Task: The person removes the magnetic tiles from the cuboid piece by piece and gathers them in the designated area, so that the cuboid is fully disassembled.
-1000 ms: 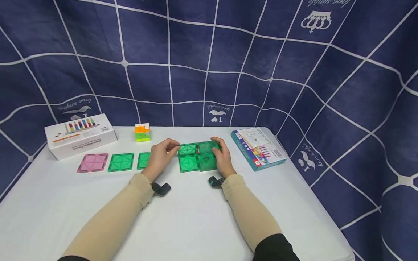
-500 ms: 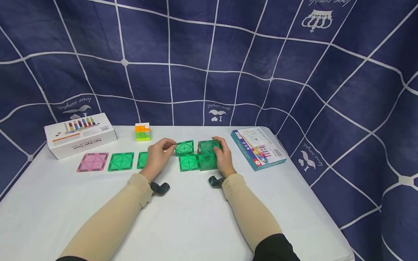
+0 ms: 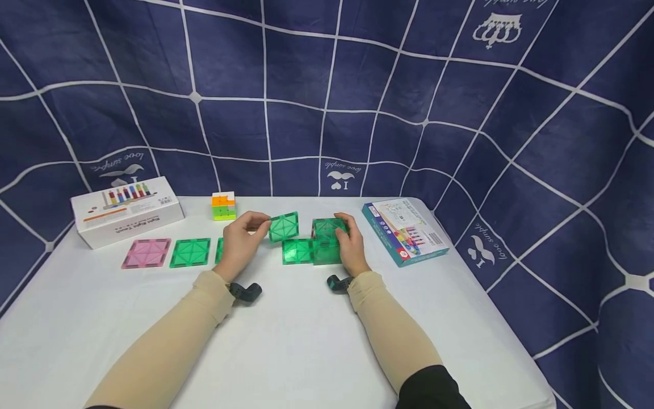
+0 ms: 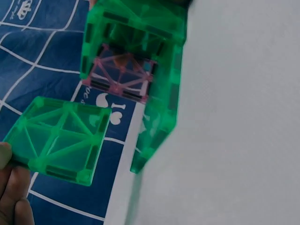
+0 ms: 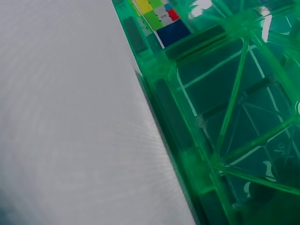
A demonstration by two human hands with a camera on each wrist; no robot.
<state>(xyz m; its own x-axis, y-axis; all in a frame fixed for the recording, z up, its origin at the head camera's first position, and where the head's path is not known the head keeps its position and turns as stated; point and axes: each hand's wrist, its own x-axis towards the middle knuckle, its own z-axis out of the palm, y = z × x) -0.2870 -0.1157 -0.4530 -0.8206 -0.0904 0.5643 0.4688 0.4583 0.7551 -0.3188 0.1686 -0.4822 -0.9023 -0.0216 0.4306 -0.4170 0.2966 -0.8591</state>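
My left hand [image 3: 242, 241] pinches a square green magnetic tile [image 3: 284, 227] by its left edge, and the tile [image 4: 61, 140] is tilted above the table. My right hand [image 3: 352, 244] grips the right side of a translucent green box built of magnetic tiles [image 3: 327, 253], thumb near its top edge. From the box's lower left, another green tile [image 3: 298, 251] extends along the table, below the held tile. A pink tile [image 4: 122, 72] shows at the far side of the box in the left wrist view. In the right wrist view, a green tile wall [image 5: 220, 117] fills the right side.
Left of my left hand lie a pink tile [image 3: 146, 253], a green tile [image 3: 190, 253] and another green tile [image 3: 219, 250] partly hidden by the hand. Behind stand a puzzle cube [image 3: 223, 207] and a white box [image 3: 128, 213]. A teal box [image 3: 405, 232] lies to the right.
My left hand has pulled the upper left green tile away from the built tiles, lifting and tilting it to the left. My right hand has stayed on the green box.
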